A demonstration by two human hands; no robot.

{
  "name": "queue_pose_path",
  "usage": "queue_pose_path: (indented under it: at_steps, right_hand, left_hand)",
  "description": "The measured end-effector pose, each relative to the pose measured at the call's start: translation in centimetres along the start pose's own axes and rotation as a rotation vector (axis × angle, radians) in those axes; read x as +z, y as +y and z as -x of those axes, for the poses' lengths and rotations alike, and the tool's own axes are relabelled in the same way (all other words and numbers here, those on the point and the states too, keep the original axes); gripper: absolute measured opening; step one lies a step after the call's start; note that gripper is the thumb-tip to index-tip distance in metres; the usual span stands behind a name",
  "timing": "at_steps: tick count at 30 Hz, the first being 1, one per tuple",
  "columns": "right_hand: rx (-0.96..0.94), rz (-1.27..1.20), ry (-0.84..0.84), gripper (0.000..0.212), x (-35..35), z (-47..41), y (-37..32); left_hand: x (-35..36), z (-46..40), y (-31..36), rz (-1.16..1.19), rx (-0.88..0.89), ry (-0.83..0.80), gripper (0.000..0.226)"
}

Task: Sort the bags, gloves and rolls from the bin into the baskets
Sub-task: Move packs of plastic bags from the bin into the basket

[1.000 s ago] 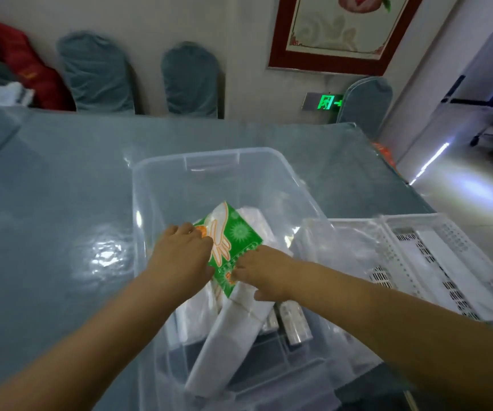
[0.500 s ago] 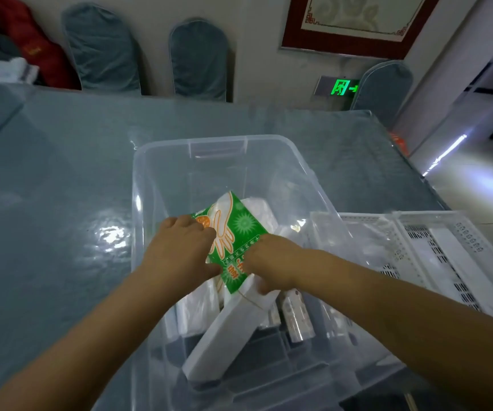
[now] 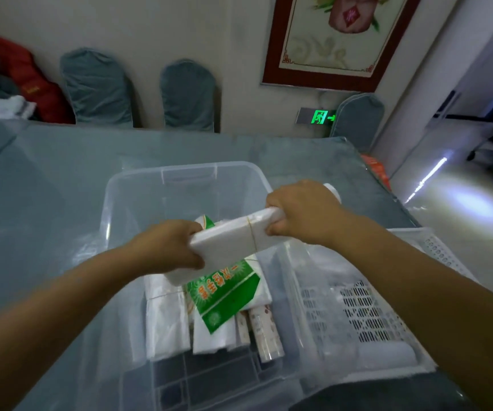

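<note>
A clear plastic bin [image 3: 138,185] stands on the table in front of me. Above it I hold a white bundle of bags [image 3: 233,235], tied with a thin band. My left hand [image 3: 168,244] grips its near end and my right hand [image 3: 301,212] grips its far end. Below the bundle, inside the bin, lies a green and white glove pack [image 3: 224,295], more white bag bundles [image 3: 168,318] and patterned rolls [image 3: 266,333]. A white perforated basket [image 3: 366,315] sits to the right of the bin.
The table [image 3: 46,185] has a grey-blue cloth under a clear cover. Grey covered chairs [image 3: 97,87] line the far wall, with a red jacket [image 3: 11,78] at the far left. The table's right edge drops to a shiny floor [image 3: 461,209].
Both hands have left the green glove pack and lifted the white bag bundle out above the bin, my right hand moving up and right. The glove pack now lies in the bin.
</note>
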State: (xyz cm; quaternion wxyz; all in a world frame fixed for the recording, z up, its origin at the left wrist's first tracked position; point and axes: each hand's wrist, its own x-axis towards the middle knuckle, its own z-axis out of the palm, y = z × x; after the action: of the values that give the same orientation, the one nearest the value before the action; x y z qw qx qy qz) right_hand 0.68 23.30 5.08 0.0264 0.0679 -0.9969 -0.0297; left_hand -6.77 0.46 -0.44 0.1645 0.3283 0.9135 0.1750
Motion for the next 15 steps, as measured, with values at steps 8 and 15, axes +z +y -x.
queue_pose_path:
  at_steps: [8, 15]
  right_hand:
    - [0.300, 0.013, 0.146, 0.027, -0.1, 8.1, 3.6]
    - [0.527, -0.096, 0.371, 0.023, 4.2, 17.3, 8.3]
  left_hand:
    - [-1.3, -3.0, 7.9, -0.173, 0.357, 0.197, 0.023]
    - [1.2, -5.4, 17.8, -0.319, 0.588, 0.272, 0.027]
